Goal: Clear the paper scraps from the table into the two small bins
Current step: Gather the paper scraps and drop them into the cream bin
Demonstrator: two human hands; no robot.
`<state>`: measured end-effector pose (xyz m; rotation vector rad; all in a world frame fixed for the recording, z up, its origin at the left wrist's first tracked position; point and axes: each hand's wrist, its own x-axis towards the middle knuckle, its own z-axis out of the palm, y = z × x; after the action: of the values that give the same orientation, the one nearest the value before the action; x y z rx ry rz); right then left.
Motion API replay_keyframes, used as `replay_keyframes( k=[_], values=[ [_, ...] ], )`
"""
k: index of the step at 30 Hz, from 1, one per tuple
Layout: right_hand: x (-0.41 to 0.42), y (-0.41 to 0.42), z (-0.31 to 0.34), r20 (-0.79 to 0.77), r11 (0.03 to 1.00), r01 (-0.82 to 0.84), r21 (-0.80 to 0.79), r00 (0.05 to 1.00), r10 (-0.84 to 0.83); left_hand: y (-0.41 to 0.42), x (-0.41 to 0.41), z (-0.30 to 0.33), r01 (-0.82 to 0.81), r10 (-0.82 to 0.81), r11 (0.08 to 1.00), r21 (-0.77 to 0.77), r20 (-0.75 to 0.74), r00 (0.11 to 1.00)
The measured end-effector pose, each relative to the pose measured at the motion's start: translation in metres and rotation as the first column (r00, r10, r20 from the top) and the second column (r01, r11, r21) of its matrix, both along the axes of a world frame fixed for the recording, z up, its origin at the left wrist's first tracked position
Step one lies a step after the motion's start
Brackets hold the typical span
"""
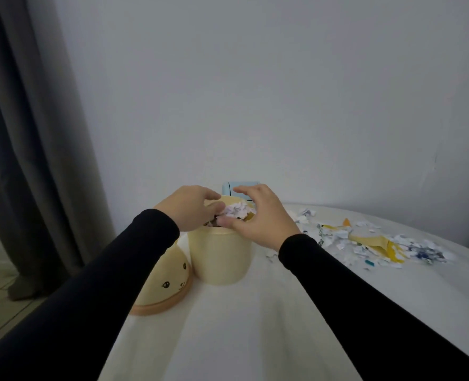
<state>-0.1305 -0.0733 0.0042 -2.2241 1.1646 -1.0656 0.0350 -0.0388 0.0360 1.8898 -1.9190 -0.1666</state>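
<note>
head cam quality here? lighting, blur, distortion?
Head view: dim, flat, bluish light with no glare and only faint shadows; wide-angle warp bows the curtain and table edge; both hands, left and right, are slightly soft over the bin; far scraps lack detail.

Two hands, the left hand (190,210) and the right hand (260,215), meet over one open cream bin (219,257). One domed lid with a face (164,281) lies left of that bin, one blue bin (234,188) stands behind it, and one spread of paper scraps (365,243), too many to count, lies to its right. One grey curtain (30,133) hangs far left of the bin.
</note>
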Motion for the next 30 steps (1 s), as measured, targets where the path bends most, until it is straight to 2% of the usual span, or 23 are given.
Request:
replay_keyframes(
  k=[4, 7, 10, 13, 16, 19, 22, 25, 27, 30],
  values=[
    [-0.002, 0.000, -0.013, 0.130, 0.982, -0.029, 0.187, 0.991, 0.004, -0.004, -0.014, 0.000, 0.061, -0.058, 0.998, 0.027, -0.089, 0.994],
    [-0.001, -0.001, -0.016, 0.077, 0.964, -0.063, 0.257, 0.996, 0.045, -0.012, -0.015, 0.001, 0.040, -0.037, 0.999, 0.029, -0.100, 0.994],
    [0.001, -0.001, -0.017, 0.068, 0.962, -0.066, 0.263, 0.996, 0.050, -0.021, -0.011, -0.002, -0.043, 0.043, 0.999, -0.012, -0.042, 0.998],
    [0.003, -0.002, -0.019, 0.121, 0.962, -0.078, 0.262, 0.992, 0.048, -0.022, -0.004, -0.002, -0.090, 0.085, 0.994, -0.062, -0.085, 0.993],
    [0.003, -0.003, -0.024, 0.154, 0.962, -0.065, 0.265, 0.988, 0.025, -0.014, -0.002, -0.002, -0.088, 0.071, 0.988, -0.123, -0.133, 0.989],
    [0.002, 0.000, -0.030, 0.218, 0.967, -0.068, 0.246, 0.976, 0.013, -0.006, -0.018, 0.001, 0.019, -0.030, 0.977, -0.211, -0.047, 0.998],
    [0.002, 0.006, -0.033, 0.283, 0.967, -0.087, 0.241, 0.959, 0.015, -0.004, -0.043, 0.002, 0.186, -0.179, 0.975, -0.117, 0.072, 0.981],
    [0.003, 0.007, -0.035, 0.325, 0.970, -0.078, 0.230, 0.946, -0.002, -0.007, -0.050, 0.001, 0.152, -0.159, 0.987, 0.058, 0.145, 0.977],
    [0.003, 0.006, -0.035, 0.320, 0.969, -0.071, 0.238, 0.947, -0.009, -0.006, -0.045, -0.002, 0.110, -0.118, 0.991, 0.079, 0.104, 0.988],
    [0.003, 0.005, -0.033, 0.314, 0.965, -0.092, 0.247, 0.949, 0.010, 0.003, -0.040, -0.005, 0.103, -0.103, 0.995, 0.005, 0.034, 0.994]
  ],
)
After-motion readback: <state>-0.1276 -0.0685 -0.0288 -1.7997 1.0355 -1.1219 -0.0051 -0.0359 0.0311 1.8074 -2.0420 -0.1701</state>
